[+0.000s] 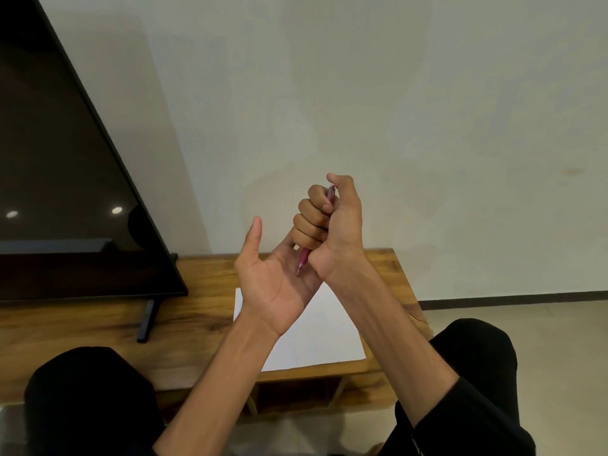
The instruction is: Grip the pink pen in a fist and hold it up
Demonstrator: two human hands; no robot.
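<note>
Head view: the right hand (332, 225) is raised above the desk (204, 311), its fingers (311, 222) curled into a fist round a red pen (304, 258), with the thumb laid along the upper end of the barrel. The pen is held nearly upright, slightly tilted, its tip pointing down and resting on, or just above, the palm of the left hand (276, 284); contact cannot be confirmed. The left hand is held palm up beneath the fist, its thumb extended upward and apart from the palm; its other fingers are hidden behind the right hand, so their spread cannot be told. Both hands are seen well above a white sheet of paper (322, 334), which lies flat on the wooden desk near its right end and near edge. On the left part of the desk a dark screen (65, 159) is carried on a thin black foot (148, 320), the screen reflecting two small lights. A pale wall (427, 93) is seen behind the desk, and knees in black clothing (88, 399) at the near edge
</note>
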